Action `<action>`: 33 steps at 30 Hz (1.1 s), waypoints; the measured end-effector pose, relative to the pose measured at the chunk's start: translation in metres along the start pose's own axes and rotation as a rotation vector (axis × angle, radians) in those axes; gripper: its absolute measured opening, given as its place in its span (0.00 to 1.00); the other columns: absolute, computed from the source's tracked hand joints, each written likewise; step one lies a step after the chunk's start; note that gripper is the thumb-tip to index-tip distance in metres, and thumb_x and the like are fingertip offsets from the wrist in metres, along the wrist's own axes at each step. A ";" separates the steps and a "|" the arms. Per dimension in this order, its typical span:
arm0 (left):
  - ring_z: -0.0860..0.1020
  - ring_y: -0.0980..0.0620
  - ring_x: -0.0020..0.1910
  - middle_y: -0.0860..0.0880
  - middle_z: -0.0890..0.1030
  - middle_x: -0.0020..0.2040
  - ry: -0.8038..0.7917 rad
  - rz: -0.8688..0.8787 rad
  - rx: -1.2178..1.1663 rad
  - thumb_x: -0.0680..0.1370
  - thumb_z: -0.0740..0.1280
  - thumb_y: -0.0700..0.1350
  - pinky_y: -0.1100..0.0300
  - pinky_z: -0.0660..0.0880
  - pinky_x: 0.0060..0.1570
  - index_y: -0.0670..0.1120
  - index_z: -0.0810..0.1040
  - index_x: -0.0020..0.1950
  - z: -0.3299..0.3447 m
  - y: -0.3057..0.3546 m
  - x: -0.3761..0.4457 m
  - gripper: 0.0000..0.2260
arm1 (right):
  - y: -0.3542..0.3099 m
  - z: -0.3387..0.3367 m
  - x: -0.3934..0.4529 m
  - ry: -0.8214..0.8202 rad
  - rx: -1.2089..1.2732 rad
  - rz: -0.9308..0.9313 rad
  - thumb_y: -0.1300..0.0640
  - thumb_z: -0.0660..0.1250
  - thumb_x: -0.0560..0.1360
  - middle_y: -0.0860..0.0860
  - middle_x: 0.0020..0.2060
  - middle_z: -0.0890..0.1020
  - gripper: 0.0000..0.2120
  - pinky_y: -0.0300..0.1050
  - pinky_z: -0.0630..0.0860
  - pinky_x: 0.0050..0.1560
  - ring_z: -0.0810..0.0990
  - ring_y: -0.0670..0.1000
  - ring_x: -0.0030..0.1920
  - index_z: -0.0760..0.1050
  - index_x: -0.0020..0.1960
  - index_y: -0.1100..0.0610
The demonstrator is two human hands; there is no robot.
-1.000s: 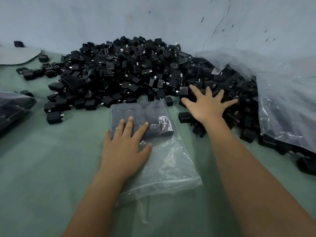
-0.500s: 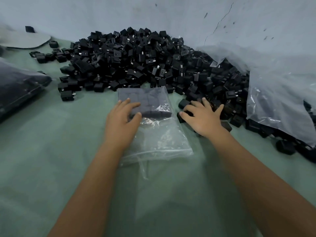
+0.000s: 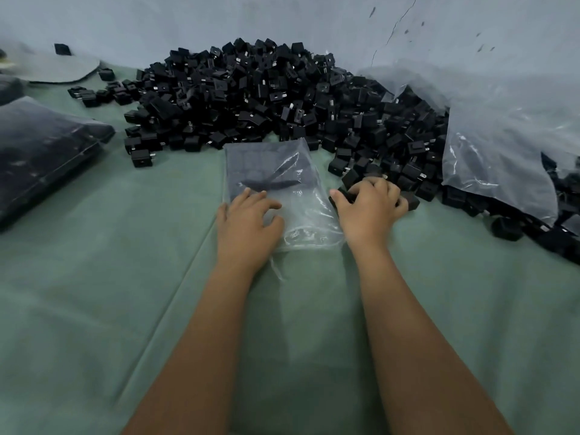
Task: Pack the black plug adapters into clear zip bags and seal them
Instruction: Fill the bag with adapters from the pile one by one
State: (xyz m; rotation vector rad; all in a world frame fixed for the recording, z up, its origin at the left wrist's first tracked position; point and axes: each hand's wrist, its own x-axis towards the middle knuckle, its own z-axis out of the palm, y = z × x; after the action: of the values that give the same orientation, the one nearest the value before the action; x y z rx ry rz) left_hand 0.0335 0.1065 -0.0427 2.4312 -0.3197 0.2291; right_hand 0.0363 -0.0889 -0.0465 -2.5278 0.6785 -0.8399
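Note:
A clear zip bag (image 3: 301,196) lies flat on the green cloth, its far half filled with rows of black plug adapters. My left hand (image 3: 248,224) rests on the bag's near left part, fingers bent on the plastic. My right hand (image 3: 370,208) sits just right of the bag, fingers curled round several black adapters (image 3: 411,200) at the edge of the heap. A big heap of loose black adapters (image 3: 251,95) fills the far side of the cloth.
A filled bag of adapters (image 3: 40,155) lies at the left. A large crumpled clear plastic sack (image 3: 502,136) covers adapters at the right. A grey wall (image 3: 314,20) stands behind the heap. A grey round sheet (image 3: 62,69) lies at the far left.
My right hand came back from the heap toward the bag and closed on adapters. My left hand slid nearer along the bag and bent its fingers.

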 end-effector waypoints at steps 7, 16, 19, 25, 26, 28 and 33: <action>0.57 0.53 0.77 0.53 0.70 0.73 -0.011 0.026 0.025 0.78 0.64 0.49 0.46 0.48 0.75 0.54 0.78 0.63 0.000 -0.002 -0.001 0.14 | 0.009 -0.017 -0.014 -0.097 0.285 0.138 0.52 0.64 0.73 0.45 0.59 0.76 0.13 0.47 0.56 0.65 0.68 0.51 0.63 0.77 0.57 0.48; 0.75 0.47 0.56 0.52 0.82 0.50 0.173 0.234 0.027 0.74 0.62 0.47 0.52 0.66 0.61 0.48 0.83 0.50 -0.004 0.008 -0.015 0.11 | 0.011 -0.018 -0.025 -0.093 0.098 0.046 0.47 0.70 0.71 0.47 0.56 0.72 0.14 0.46 0.60 0.64 0.68 0.52 0.61 0.77 0.56 0.45; 0.75 0.49 0.49 0.52 0.81 0.45 0.070 0.253 -0.064 0.74 0.63 0.48 0.50 0.72 0.55 0.47 0.83 0.51 -0.005 0.010 -0.016 0.12 | 0.011 -0.018 -0.027 -0.037 0.073 0.088 0.49 0.70 0.71 0.49 0.53 0.72 0.14 0.46 0.63 0.61 0.68 0.54 0.58 0.77 0.56 0.47; 0.71 0.54 0.49 0.56 0.75 0.47 -0.131 0.234 -0.010 0.70 0.60 0.65 0.53 0.70 0.57 0.55 0.75 0.64 -0.006 0.009 -0.014 0.26 | 0.008 -0.022 -0.026 -0.066 0.247 0.203 0.53 0.69 0.70 0.48 0.52 0.74 0.20 0.47 0.73 0.56 0.72 0.53 0.59 0.73 0.61 0.53; 0.72 0.54 0.49 0.57 0.75 0.47 -0.150 0.239 -0.021 0.69 0.61 0.67 0.53 0.70 0.57 0.56 0.74 0.65 -0.007 0.008 -0.015 0.28 | 0.006 -0.024 -0.026 -0.031 0.338 0.191 0.56 0.70 0.70 0.45 0.49 0.73 0.19 0.45 0.73 0.54 0.73 0.52 0.58 0.73 0.60 0.53; 0.74 0.54 0.50 0.57 0.76 0.48 -0.162 0.258 -0.063 0.70 0.66 0.63 0.52 0.71 0.58 0.56 0.74 0.65 -0.007 0.006 -0.014 0.25 | 0.000 -0.026 -0.027 0.038 0.506 0.170 0.59 0.72 0.71 0.38 0.47 0.71 0.18 0.37 0.72 0.55 0.75 0.47 0.56 0.75 0.59 0.52; 0.76 0.53 0.49 0.54 0.80 0.46 -0.100 0.244 -0.117 0.76 0.71 0.48 0.51 0.73 0.55 0.51 0.83 0.52 -0.003 0.004 -0.008 0.06 | -0.026 -0.027 -0.038 0.089 0.864 0.123 0.60 0.74 0.72 0.41 0.54 0.74 0.18 0.31 0.74 0.55 0.78 0.40 0.53 0.78 0.61 0.56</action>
State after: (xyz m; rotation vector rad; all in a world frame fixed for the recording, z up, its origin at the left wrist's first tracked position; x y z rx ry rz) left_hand 0.0247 0.1069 -0.0400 2.2897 -0.6578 0.1889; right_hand 0.0002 -0.0524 -0.0304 -1.6668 0.3671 -0.9423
